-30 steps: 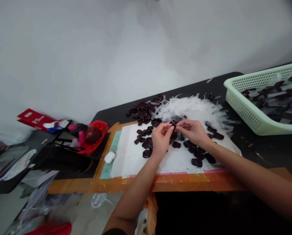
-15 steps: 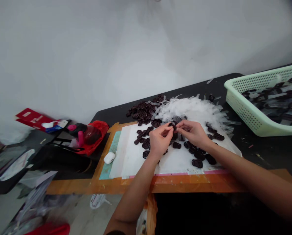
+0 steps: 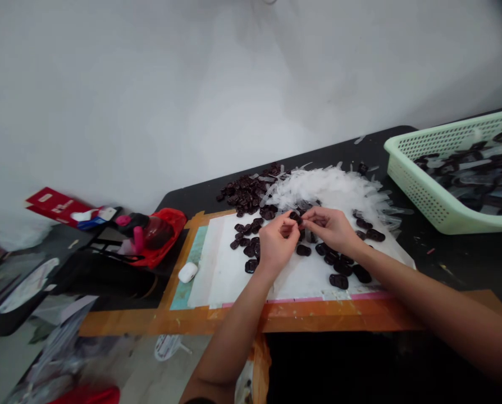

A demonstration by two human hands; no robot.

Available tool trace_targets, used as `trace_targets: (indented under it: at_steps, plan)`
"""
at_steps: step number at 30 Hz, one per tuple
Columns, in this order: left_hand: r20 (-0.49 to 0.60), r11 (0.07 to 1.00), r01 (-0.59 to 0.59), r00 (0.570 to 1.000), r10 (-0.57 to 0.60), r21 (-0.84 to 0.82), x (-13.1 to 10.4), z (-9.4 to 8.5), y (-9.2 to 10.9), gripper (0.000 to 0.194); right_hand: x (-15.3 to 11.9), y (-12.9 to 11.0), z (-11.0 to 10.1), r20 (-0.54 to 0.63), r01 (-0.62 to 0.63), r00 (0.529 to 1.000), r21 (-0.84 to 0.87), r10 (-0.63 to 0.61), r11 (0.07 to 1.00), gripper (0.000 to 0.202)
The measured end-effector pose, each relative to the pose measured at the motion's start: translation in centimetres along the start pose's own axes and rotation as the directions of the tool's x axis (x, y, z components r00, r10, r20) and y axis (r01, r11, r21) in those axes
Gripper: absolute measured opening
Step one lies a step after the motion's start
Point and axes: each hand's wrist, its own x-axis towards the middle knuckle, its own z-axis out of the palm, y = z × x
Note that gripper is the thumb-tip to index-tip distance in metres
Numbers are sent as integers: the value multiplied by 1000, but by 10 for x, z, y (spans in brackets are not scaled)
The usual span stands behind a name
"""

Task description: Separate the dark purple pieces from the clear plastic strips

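Observation:
A small dark, glossy oval piece [image 3: 295, 217] is pinched between my two hands above the white sheet. My left hand [image 3: 278, 238] has its thumb and forefinger closed on the piece's left side. From the right, the fingertips of my right hand [image 3: 329, 227] close on the same piece. Around and below them lie loose dark oval pieces [image 3: 338, 281], several to the right and several more to the left [image 3: 251, 266]. Behind my hands is a heap of translucent whitish strips [image 3: 327, 188], with a pile of smaller dark red-brown pieces [image 3: 242, 191] beside it.
A pale green basket [image 3: 440, 210] at the right holds dark pieces and clear strips. A white earbud case [image 3: 187, 272] rests on the turquoise sheet [image 3: 192, 292] at the left. Farther left are a red bag [image 3: 173, 227] and a red box [image 3: 55, 206]. Brown tape [image 3: 200, 321] lines the table's front edge.
Both hands stay nearly in place around the small dark piece. It shows a little more clearly between the fingertips, and the view has shifted very slightly.

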Motion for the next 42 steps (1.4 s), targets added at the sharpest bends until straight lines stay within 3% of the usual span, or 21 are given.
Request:
trace_targets:
  at_steps: [7,11,16,19,22,25,28,30,32,35,39,42]
  plan:
    - [20,991,-68,998,66,112,4,-2,-1,8,-5,-4,-1,75,77,995,-165,-66,983,21]
    - [45,965,-130,991,123,228,3,-3,-4,8,-6,-11,-2,126,108,988,-142,-90,984,34]
    - [62,946,-138,990,126,292,2,-2,-4,8,-4,-9,0,109,80,992,-96,-69,992,25]
    - [20,964,-104,995,102,245,2,-2,-4,10,-3,-7,1,130,64,990,-37,-59,997,22]
    - [45,983,-49,998,41,175,1,-1,-3,9,-2,-8,0,142,57,988,10,-58,998,21]
    - [96,997,40,995,-34,-62,2,2,-2,14,1,-9,-3,84,103,992,-59,-98,993,20]
    - [183,879,230,969,-167,-417,6,4,0,24,3,-9,-5,46,136,990,-107,-132,985,22]
    - [276,757,372,926,-259,-538,9,3,0,33,3,-9,-5,33,120,992,-84,-118,989,24]
    - [351,670,467,883,-313,-577,10,2,-1,38,3,-11,-4,40,83,996,-10,-82,997,25]
    - [410,611,521,852,-326,-596,10,3,-4,40,2,-13,-2,3,0,1000,191,-1,982,27]
    - [423,609,534,843,-331,-587,9,6,-7,37,2,-15,-1,-128,-40,987,385,97,922,28]
    - [389,602,516,856,-340,-609,10,6,-9,37,3,-16,-1,-59,-110,986,466,155,878,28]
